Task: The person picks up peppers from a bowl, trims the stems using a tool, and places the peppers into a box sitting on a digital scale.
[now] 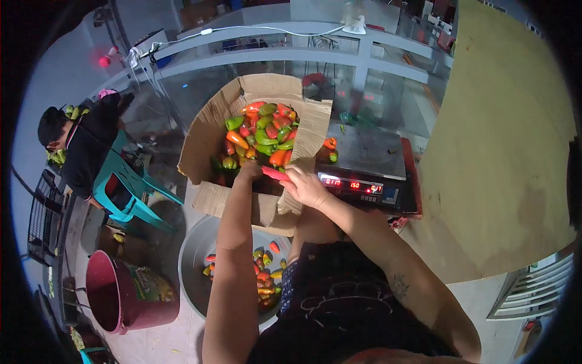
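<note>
My left hand (250,169) reaches over the near edge of an open cardboard box (204,129), its fingers hidden in the shadow inside. Red, orange and green peppers (268,127) fill the far part of that box. Between the fingers and thumb of my right hand (305,185) is a thin, bright pink item (274,173), perhaps plastic; its far end lies close to my left hand. To the right of the box stands a digital scale (373,152) with a lit red display. A few peppers (331,149) rest at the left side of its metal plate.
A grey basin (184,268) with more peppers sits below my left forearm. Left of it stands a pink bucket (136,295). Another person (86,141) bends beside a teal plastic chair (132,191). A large plywood sheet (495,150) rises at the right.
</note>
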The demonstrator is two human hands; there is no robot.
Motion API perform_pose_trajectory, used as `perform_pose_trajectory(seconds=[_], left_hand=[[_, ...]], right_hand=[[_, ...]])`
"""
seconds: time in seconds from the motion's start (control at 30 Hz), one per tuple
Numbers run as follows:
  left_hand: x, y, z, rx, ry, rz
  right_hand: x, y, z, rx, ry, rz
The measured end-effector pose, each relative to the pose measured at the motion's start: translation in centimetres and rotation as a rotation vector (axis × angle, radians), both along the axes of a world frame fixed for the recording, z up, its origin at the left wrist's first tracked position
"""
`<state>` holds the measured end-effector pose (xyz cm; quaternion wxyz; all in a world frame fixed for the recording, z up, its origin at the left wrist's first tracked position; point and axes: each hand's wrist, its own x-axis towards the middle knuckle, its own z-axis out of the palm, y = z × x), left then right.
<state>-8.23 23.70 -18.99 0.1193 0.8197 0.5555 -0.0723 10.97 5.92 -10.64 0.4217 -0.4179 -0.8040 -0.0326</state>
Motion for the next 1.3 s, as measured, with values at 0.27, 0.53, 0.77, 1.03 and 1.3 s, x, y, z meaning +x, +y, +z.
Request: perform_pose_trajectory(seconds=[0.27,0.53,0.77,1.03,1.3], left_hand=[[0.3,-2.1,2.3,0.309,-0.575,0.06],[0.8,-4.3,5.0,0.422,-1.108,0.297],[1.9,-10.1,11.2,0.216,-1.76,0.24],[5.1,-17.2,18.8,-0.009,-2.022,0.039],[6.5,-20.8,18.7,0.09,-1.9,0.12]], right_hand=[[0.3,0.2,-0.4,0.002,0.011,0.01],[0.0,0.2,-0.4,0.011,0.06,0.029],[1.9,-0.2,3.1,-0.851,0.832,0.234],[3.8,-3.4,12.6,-0.959,0.783,0.515],[4.4,-4.8,12.8,-1.176,1.203,0.518]])
